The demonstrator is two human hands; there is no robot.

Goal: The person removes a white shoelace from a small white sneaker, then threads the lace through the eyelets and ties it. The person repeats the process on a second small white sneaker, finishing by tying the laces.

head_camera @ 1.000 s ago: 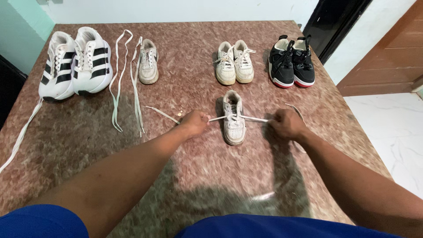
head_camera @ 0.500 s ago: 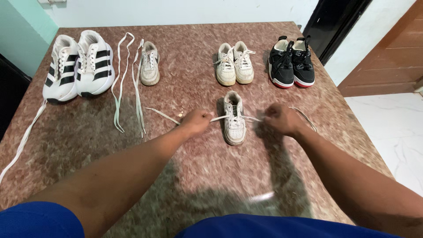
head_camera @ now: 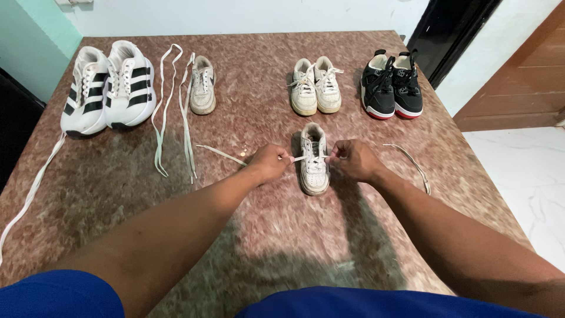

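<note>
A small white child's sneaker stands on the brown marbled table, toe toward me. Its white shoelace runs out of the eyelets to both sides. My left hand pinches the lace just left of the shoe, and the lace's free end trails leftward over the table. My right hand pinches the lace right at the shoe's right side. The other free end curls on the table behind that hand.
At the back stand a pair of white sneakers with black stripes, loose laces, a single small white shoe, a small white pair and a black pair. A long lace hangs off the left edge.
My right hand has moved left along the lace, from well right of the shoe to right beside it. The left hand has edged slightly closer to the shoe.
</note>
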